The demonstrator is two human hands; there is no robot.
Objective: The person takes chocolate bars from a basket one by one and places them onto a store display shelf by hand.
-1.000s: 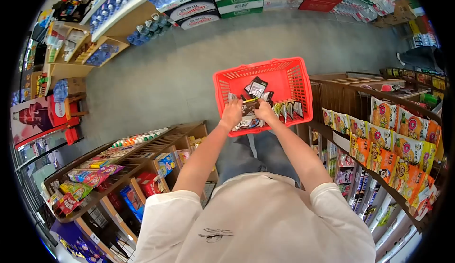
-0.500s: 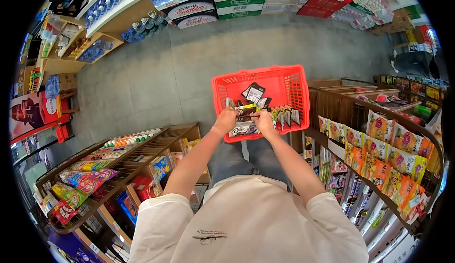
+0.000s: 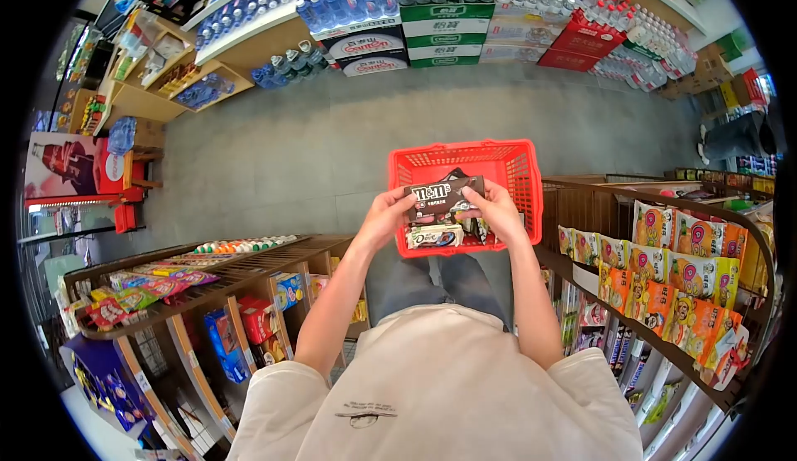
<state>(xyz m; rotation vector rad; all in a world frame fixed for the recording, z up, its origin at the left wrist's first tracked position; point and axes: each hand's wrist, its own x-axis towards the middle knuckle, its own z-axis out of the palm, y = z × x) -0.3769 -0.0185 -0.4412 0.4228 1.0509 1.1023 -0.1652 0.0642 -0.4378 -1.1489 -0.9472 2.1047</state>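
A dark brown M&M's chocolate packet (image 3: 442,198) is held flat above the red shopping basket (image 3: 534,170), its printed face toward me. My left hand (image 3: 388,217) grips the packet's left end, and my right hand (image 3: 496,212) pinches its right end with the thumb on top. Just below the packet, a white Dove packet (image 3: 434,237) lies against the basket's near wall. Other dark packets sit in the basket, partly hidden by my hands and the M&M's packet.
Snack racks stand close on both sides: a left rack (image 3: 241,266) with candy and a right rack (image 3: 647,295) with orange and yellow bags (image 3: 664,266). Cases of bottled water (image 3: 448,29) line the far side of the grey floor (image 3: 315,129). Someone's dark-trousered leg (image 3: 735,139) shows at far right.
The M&M's packet has come up out of the basket and turned its face toward me, with both hands on its ends. The view has tilted up slightly.
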